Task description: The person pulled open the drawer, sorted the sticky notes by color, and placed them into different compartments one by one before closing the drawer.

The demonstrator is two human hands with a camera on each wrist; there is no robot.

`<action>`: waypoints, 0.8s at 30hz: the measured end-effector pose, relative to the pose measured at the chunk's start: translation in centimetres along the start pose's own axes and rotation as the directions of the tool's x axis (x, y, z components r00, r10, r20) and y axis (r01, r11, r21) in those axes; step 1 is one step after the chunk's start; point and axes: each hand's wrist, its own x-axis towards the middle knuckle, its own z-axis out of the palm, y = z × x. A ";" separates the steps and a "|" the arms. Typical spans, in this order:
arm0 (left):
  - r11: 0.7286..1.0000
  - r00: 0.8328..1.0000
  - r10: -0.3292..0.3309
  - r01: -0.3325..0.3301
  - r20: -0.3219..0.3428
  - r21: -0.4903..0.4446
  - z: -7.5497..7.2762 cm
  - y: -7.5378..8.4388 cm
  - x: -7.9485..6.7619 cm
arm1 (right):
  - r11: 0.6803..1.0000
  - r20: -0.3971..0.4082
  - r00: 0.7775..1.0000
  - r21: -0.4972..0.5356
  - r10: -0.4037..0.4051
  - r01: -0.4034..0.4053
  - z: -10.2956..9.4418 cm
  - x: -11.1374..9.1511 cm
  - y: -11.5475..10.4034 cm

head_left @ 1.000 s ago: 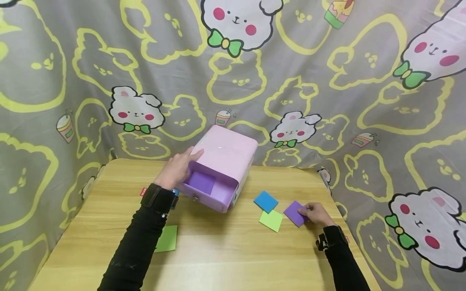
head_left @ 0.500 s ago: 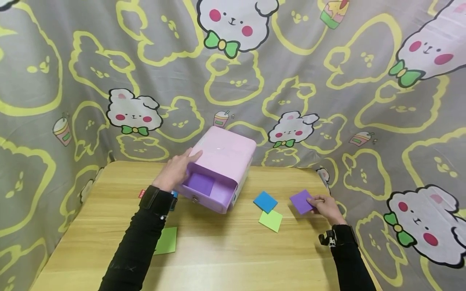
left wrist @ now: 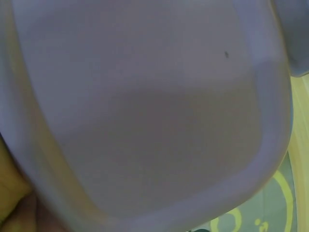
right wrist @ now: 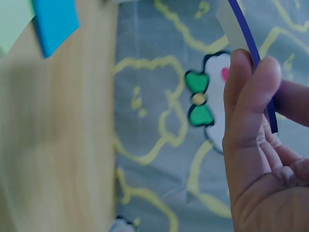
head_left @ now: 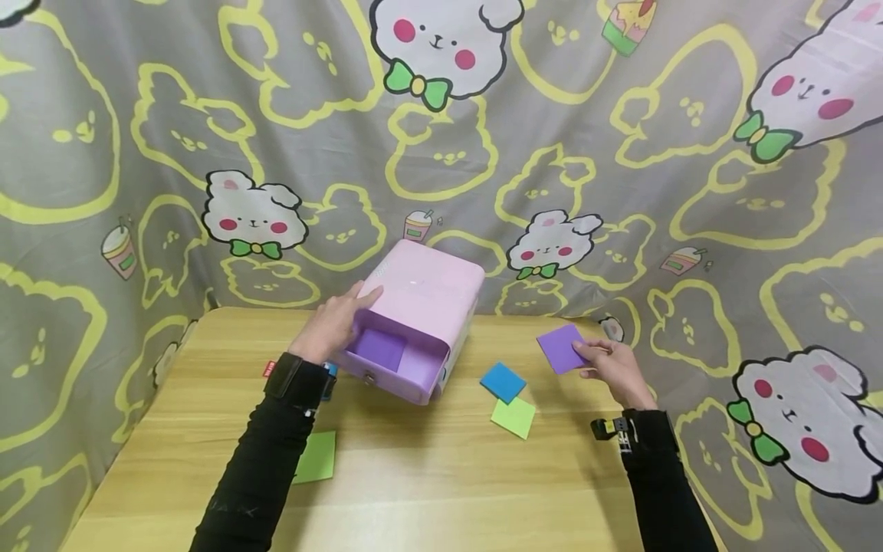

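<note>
My left hand (head_left: 329, 326) grips the upper left edge of a pink drawer box (head_left: 428, 287), with a finger lying over its top. Its lilac drawer (head_left: 396, 383) is pulled out at the front and has a purple square (head_left: 381, 349) inside. In the left wrist view the box's pale panel (left wrist: 145, 121) fills most of the picture, and the hand shows only at the lower left. Off to the right, my right hand (head_left: 614, 368) pinches a purple sticky note pad (head_left: 559, 349) by its corner, raised above the table. The right wrist view shows this pad (right wrist: 245, 29) edge-on between thumb and fingers.
A blue sticky note pad (head_left: 503, 382) overlaps a light green one (head_left: 513, 418) on the wooden table (head_left: 428, 491). A larger green pad (head_left: 316, 458) lies partly behind the left sleeve. A small blue object (head_left: 330, 373) shows beside the left wrist. Patterned grey curtain (head_left: 455, 207) encloses the table.
My right hand has lifted the purple pad off the table and carried it up toward the back. The left hand and the box stay in place.
</note>
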 end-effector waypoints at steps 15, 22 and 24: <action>1.000 1.000 -0.014 0.014 0.012 0.011 0.2 -0.2 -0.1 | 0.993 -0.006 0.994 0.023 -0.114 0.114 3.5 -0.7 -8.1; 1.000 1.000 -0.024 0.024 0.017 -0.003 0.3 -0.1 0.1 | 0.982 0.036 0.983 0.045 -0.182 0.181 5.6 -0.8 -11.5; 1.000 0.999 -0.026 0.027 0.019 -0.009 0.3 0.0 0.1 | 0.980 0.049 0.979 0.035 -0.196 0.195 6.1 -0.6 -12.0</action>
